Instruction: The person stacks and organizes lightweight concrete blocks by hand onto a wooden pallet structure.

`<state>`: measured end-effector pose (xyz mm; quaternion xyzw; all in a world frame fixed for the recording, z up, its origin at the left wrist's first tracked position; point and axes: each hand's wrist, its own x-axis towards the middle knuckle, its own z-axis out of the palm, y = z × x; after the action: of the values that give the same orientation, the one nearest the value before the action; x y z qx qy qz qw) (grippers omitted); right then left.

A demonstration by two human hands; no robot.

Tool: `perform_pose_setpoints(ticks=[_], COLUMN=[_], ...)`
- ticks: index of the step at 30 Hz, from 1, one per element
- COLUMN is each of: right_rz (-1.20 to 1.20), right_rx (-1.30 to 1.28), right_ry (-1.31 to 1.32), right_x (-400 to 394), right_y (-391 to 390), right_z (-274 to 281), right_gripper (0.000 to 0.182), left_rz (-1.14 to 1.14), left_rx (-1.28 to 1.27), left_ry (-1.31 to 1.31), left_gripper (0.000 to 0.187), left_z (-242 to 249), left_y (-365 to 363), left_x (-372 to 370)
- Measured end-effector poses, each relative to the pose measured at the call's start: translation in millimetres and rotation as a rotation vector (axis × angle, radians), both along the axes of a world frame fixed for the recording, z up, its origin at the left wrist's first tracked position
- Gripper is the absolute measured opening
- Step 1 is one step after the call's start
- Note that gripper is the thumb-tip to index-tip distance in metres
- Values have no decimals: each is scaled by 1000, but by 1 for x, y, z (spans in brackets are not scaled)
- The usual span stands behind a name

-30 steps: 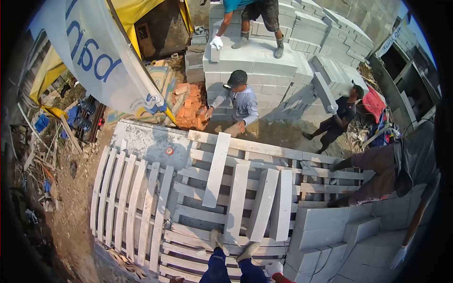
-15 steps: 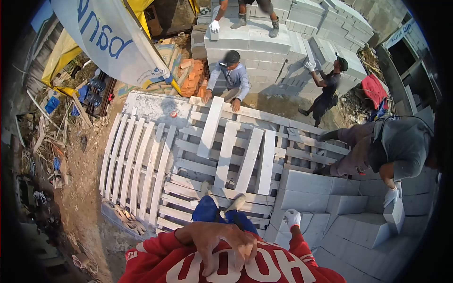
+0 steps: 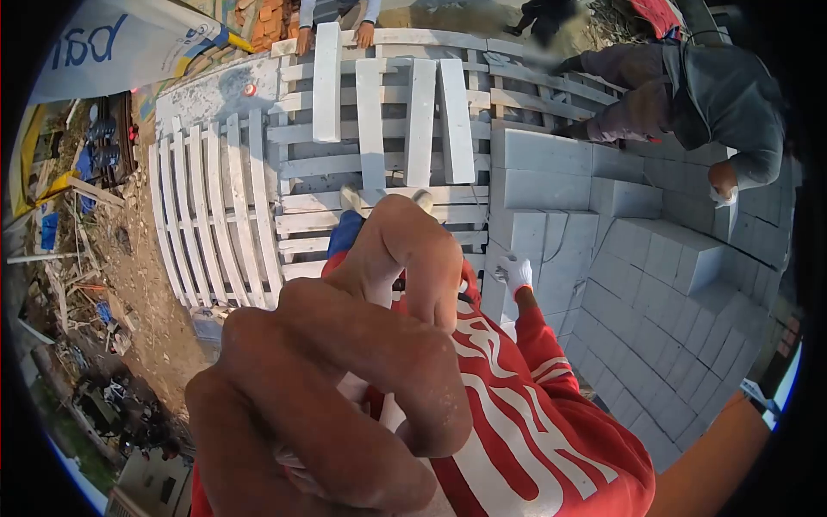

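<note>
My left hand (image 3: 336, 362) is bare and large, close to the camera in front of my red shirt (image 3: 551, 448). Its fingers are curled inward and the palm is hidden, so I cannot tell whether anything is in it. Out to the right, my right hand (image 3: 515, 271) wears a white glove. Its fingers are apart, and it overlaps the near edge of the stacked pale blocks (image 3: 547, 185) in this view. Below me, my shoes stand at a wooden pallet (image 3: 310, 202), near several long pale blocks (image 3: 419, 121) lying across the slats.
A slatted pallet (image 3: 202, 215) lies at left beside dirt and debris. Across the slats, a person's hands (image 3: 365, 34) rest on the pallet edge. A person in a dark shirt (image 3: 732, 95) bends over the block stack at right. A banner (image 3: 129, 52) hangs upper left.
My view has tilted down and closer. The left hand has come up much nearer the camera, fingers still curled. My gloved right hand stays beside the block stack.
</note>
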<state>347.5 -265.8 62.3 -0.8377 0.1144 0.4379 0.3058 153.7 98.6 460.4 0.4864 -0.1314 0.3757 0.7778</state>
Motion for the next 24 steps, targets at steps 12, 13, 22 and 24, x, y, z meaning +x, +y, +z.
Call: perform_pose_setpoints(ticks=[12, 13, 22, 24], right_rz=[0, 23, 9, 21], right_rx=[68, 53, -214, -313], right_ry=[-46, -40, 22, 63], right_x=[-132, -140, -191, -189], right_y=[37, 35, -42, -44], right_z=[28, 25, -63, -48], right_gripper=[25, 26, 38, 37], left_rz=[-382, -410, -589, -630], left_rx=[-128, -130, -94, -51], left_ry=[-83, -86, -129, -138], left_gripper=[25, 27, 42, 46], left_z=[-24, -25, -31, -34], left_y=[21, 21, 2, -4], left_x=[-10, -10, 2, 11])
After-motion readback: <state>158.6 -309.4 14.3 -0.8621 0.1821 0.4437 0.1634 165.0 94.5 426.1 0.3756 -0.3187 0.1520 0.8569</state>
